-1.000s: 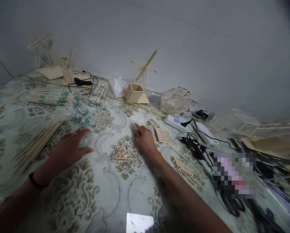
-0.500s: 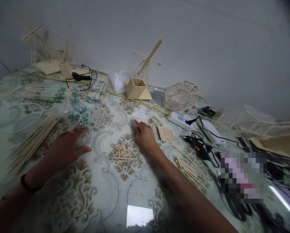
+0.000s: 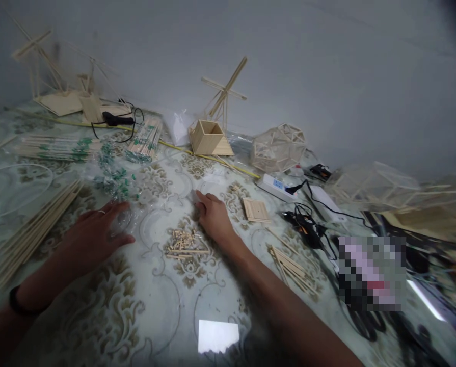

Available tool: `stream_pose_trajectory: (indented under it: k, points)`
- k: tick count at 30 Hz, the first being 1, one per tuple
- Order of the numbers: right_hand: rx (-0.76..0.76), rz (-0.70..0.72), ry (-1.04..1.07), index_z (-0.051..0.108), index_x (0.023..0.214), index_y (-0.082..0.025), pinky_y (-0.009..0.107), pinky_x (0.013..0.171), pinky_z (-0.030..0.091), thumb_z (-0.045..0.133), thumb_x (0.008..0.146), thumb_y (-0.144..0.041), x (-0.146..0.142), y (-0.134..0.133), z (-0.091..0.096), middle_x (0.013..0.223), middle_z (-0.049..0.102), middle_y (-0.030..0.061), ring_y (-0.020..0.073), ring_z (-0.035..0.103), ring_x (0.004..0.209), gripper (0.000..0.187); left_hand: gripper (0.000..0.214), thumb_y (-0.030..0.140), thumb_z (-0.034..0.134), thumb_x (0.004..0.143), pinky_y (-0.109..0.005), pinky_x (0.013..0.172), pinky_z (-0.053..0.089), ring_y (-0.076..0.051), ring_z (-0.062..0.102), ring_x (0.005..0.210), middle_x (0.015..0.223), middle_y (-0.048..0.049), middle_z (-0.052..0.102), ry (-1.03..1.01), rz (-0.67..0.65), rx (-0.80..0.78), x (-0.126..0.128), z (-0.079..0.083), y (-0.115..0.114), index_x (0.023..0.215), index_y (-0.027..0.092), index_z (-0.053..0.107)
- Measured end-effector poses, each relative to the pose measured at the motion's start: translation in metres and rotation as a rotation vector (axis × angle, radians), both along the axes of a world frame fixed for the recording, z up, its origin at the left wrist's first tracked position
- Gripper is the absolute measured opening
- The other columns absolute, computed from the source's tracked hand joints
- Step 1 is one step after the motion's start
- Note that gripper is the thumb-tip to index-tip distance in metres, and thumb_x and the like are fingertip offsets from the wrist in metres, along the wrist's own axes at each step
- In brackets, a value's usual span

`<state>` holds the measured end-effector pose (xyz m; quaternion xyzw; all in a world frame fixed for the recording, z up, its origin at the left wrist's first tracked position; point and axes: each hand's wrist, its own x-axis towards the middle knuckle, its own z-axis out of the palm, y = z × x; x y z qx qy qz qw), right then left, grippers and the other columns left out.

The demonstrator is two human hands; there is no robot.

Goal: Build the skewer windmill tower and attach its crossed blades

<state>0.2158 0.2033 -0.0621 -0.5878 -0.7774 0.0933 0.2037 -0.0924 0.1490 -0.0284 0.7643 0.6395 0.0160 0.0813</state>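
My left hand (image 3: 94,237) rests at the left with its fingers spread and thumb apart, against a crumpled clear plastic wrapper (image 3: 116,186) with green print. Beside it lies a bundle of thin wooden sticks (image 3: 40,229). My right hand (image 3: 214,216) reaches over the middle of the table, index finger forward and the other fingers curled. Something small and pale seems to be at its thumb and fingertip; I cannot make out what. Nearer to me is a pile of short cut stick pieces (image 3: 184,242). A square wooden panel (image 3: 256,210) lies right of that hand.
Along the wall stand a wooden windmill model (image 3: 208,137) and a faceted stick frame (image 3: 279,148). Wrapped stick packs (image 3: 55,148) lie at the left. A power strip (image 3: 275,187), a black glue gun (image 3: 306,227) and loose sticks (image 3: 291,267) occupy the right.
The view has turned slightly right, so everything sits further left. My right hand has shifted a little left over the table; my left hand stays by the wrapper.
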Motion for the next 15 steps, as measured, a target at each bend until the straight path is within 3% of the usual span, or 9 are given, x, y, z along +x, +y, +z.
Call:
stream_pose_trajectory:
  k: [4,6,11,15]
  points:
    - [-0.018,0.056,0.077,0.062,0.141,-0.013,0.030,0.087,0.053,0.046,0.099,-0.015,0.005,-0.036,0.001,0.102,0.071,0.0124,0.0225,0.067,0.093,0.045,0.074,0.054,0.053,0.090,-0.050,0.115,0.041,-0.037,0.058,0.135,0.158,-0.0156,0.050,0.007,0.003,-0.019,0.000,0.001,0.000,0.153,0.017,0.043]
    - [-0.018,0.029,0.143,0.063,0.140,-0.014,0.030,0.087,0.053,0.046,0.098,-0.016,0.018,-0.042,0.001,0.102,0.073,0.0114,0.0217,0.068,0.091,0.045,0.072,0.053,0.053,0.090,-0.049,0.116,0.041,-0.036,0.059,0.134,0.158,-0.0145,0.051,-0.002,-0.011,-0.010,0.000,0.001,0.000,0.152,0.017,0.043]
    - [0.046,-0.198,0.081,0.066,0.136,-0.010,0.037,0.090,0.053,0.048,0.096,-0.018,0.063,-0.008,-0.001,0.111,0.075,0.0169,0.0262,0.070,0.096,0.045,0.070,0.051,0.057,0.089,-0.046,0.116,0.041,-0.034,0.059,0.134,0.156,-0.0124,0.054,-0.022,-0.018,0.029,0.000,-0.003,0.000,0.150,0.021,0.044]
    - [0.041,-0.222,0.009,0.067,0.134,-0.007,0.037,0.087,0.052,0.048,0.093,-0.014,0.069,0.024,-0.004,0.109,0.074,0.0205,0.0281,0.069,0.093,0.046,0.070,0.050,0.059,0.089,-0.046,0.117,0.039,-0.034,0.057,0.138,0.158,-0.0131,0.052,-0.003,-0.015,0.017,0.000,-0.002,-0.001,0.151,0.019,0.044]
